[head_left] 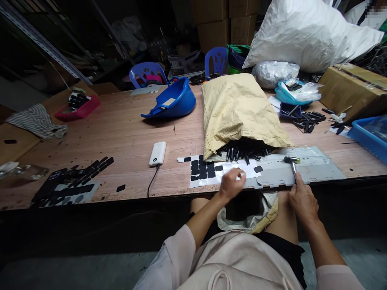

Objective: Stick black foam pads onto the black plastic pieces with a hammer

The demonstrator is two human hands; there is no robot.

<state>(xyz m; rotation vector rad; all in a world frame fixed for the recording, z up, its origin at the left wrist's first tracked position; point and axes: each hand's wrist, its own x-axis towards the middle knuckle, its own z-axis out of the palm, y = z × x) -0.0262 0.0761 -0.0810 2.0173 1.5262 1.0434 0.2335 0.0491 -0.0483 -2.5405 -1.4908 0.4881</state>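
Observation:
My right hand (pixel 303 200) is wrapped round the handle of a small hammer (pixel 292 162), whose head is over the grey board (pixel 320 165). My left hand (pixel 232 183) is closed at the table's front edge, by a white sheet (pixel 205 182) bearing rows of black rounded pieces (pixel 203 171); what its fingers hold, if anything, is too small to tell. One black piece (pixel 258 169) lies between my hands. Behind them, a yellowish paper sack (pixel 238 104) lies with its mouth toward me, and black tube-like parts (pixel 237 153) spill from it.
A white power bank (pixel 157 154) with a cable and a blue basin (pixel 178 98) are left of the sack. More black pieces (pixel 93 171) lie far left. A cardboard box (pixel 353 90) and blue tray (pixel 371 135) stand right. An open bag (pixel 263 223) hangs at my lap.

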